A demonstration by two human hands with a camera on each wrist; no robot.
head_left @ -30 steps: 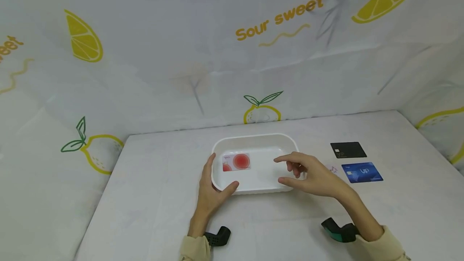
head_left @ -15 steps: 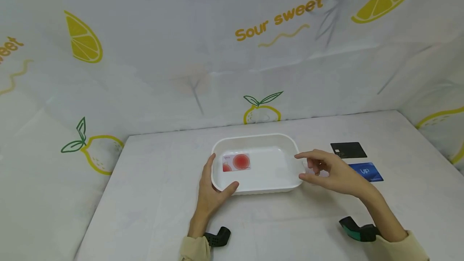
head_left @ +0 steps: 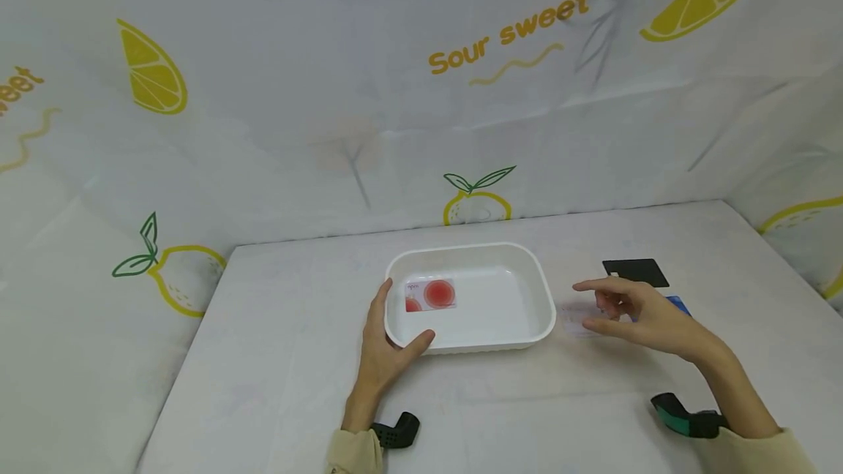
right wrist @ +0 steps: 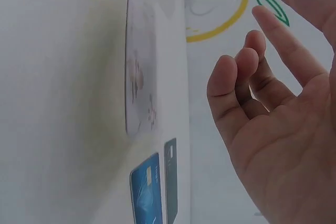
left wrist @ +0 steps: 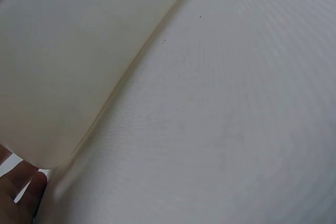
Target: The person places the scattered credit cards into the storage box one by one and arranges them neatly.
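A white plastic tray (head_left: 494, 306) sits mid-table, holding a pink card with red circles (head_left: 430, 295). My left hand (head_left: 383, 360) grips its left end, thumb over the near rim and fingers along the side; in the left wrist view the tray's pale outer wall (left wrist: 79, 66) fills the upper left. To the right of the tray, my right hand (head_left: 648, 317) hovers over a pale, faintly printed card (head_left: 576, 319). Its forefinger and thumb are apart with nothing between them, and the other fingers bend loosely. In the right wrist view the pale card (right wrist: 140, 77) lies below the hand.
Behind and beyond the right hand lie a black card (head_left: 635, 271) and a blue card (head_left: 678, 303), the blue one mostly hidden by the hand. A white cloth with lemon prints (head_left: 477, 207) hangs along the table's back edge.
My right hand has moved right, from over the tray's right part to over the pale card. The left hand, the tray and the pink card have stayed in place.
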